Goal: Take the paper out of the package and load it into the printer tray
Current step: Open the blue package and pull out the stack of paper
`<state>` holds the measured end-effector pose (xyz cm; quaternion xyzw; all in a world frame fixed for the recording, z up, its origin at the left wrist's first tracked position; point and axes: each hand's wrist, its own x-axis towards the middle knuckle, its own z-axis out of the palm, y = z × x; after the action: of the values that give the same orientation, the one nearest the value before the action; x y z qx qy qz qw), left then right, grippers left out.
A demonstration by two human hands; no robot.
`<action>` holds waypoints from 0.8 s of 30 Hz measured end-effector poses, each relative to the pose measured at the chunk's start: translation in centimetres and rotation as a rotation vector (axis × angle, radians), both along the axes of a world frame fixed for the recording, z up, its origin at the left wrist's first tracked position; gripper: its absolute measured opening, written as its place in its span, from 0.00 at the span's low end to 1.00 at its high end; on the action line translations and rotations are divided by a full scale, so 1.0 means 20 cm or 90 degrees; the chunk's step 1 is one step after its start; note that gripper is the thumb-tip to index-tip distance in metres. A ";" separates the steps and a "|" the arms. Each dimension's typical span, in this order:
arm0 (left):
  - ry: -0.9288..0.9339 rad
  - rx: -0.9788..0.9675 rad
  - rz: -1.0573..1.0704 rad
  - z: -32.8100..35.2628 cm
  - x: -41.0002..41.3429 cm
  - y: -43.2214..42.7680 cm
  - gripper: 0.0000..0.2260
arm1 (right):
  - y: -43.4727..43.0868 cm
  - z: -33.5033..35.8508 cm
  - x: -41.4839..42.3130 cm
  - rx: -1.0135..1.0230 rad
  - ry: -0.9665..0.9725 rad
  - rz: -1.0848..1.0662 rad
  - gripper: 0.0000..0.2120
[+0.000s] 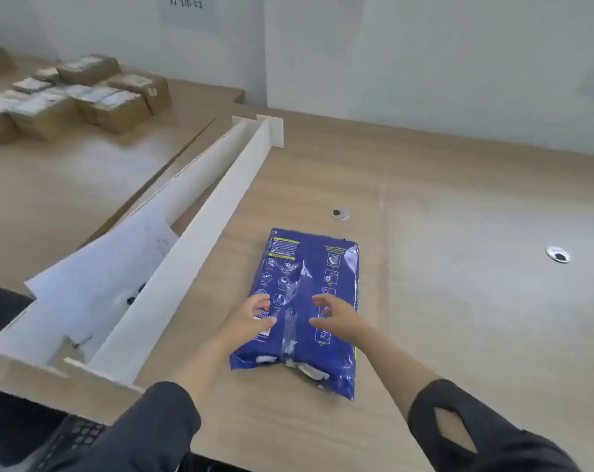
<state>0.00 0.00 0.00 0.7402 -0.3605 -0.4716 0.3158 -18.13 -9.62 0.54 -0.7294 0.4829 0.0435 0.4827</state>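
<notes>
Desk (442, 301): blue package (309, 301) under both hands; white divider (200, 240) left.

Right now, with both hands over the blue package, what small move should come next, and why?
Probably lower both hands onto the blue package and grip its torn near end. The left hand and right hand hover open, holding nothing, and white paper already shows there.

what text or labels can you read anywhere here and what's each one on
"分拣台", cut off at the top: white sign on the wall.
Yellow and white print with icons: blue paper package, too small and blurred to read.
White labels: brown boxes at far left, blurred, not readable.
Faint marks: loose white sheet left of the divider, not readable.
No other text shows.
</notes>
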 end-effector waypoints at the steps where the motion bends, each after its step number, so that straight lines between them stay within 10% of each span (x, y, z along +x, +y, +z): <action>1: -0.003 -0.006 -0.020 0.00 0.03 -0.03 0.24 | 0.00 -0.02 0.02 -0.008 0.015 -0.008 0.26; 24: -0.059 -0.036 -0.163 -0.29 0.16 -0.16 0.18 | 0.06 -0.29 0.32 -0.123 0.206 -0.111 0.14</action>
<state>3.21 -3.11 -5.73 0.7000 -0.4795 -0.4629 0.2566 -11.80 -8.37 -5.25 -0.7111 0.6173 0.0715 0.3288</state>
